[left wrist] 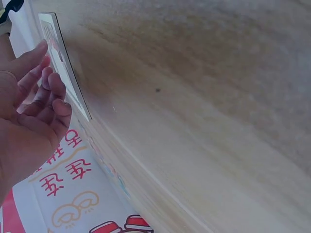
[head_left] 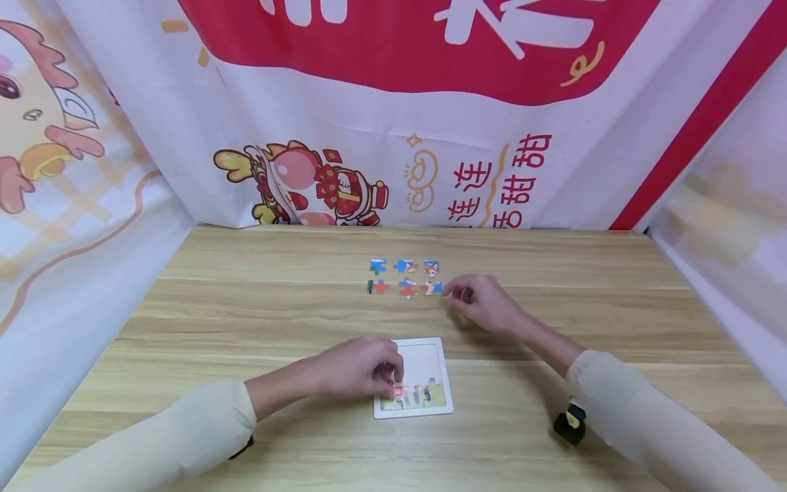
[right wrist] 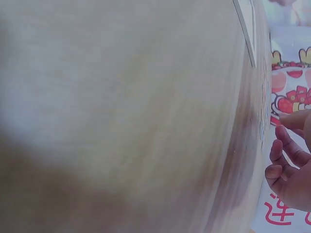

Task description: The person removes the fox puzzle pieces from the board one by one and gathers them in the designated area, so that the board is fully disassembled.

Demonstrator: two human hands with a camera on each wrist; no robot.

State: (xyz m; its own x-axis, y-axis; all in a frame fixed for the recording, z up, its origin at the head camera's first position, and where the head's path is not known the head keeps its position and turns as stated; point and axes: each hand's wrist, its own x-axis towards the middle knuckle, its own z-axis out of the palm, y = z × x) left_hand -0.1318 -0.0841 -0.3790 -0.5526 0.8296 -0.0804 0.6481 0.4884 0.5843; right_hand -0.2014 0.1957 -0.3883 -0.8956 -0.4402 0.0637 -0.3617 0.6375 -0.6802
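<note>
My left hand (head_left: 365,365) is over the left part of a white-framed puzzle tray (head_left: 447,383), its bent fingertips right at the fitted jigsaw pieces (head_left: 415,395) along the near side. In the left wrist view, a gap shows between the thumb (left wrist: 36,54) and the loosely bent fingers. Farther back, my right hand (head_left: 486,301) reaches toward the loose jigsaw pieces, loosely curled, with fingertips right at the edge of a blue-and-white piece (head_left: 433,288). Nothing shows between thumb and fingers in the right wrist view. Part of the tray is hidden under the left hand.
Several loose pieces lie in two short rows beyond the tray, among them a green-and-blue piece (head_left: 378,266) and a red one (head_left: 407,288). They rest on a wood-grain table (head_left: 277,301). A printed curtain (head_left: 381,116) hangs along its far edge, with more cloth at both sides.
</note>
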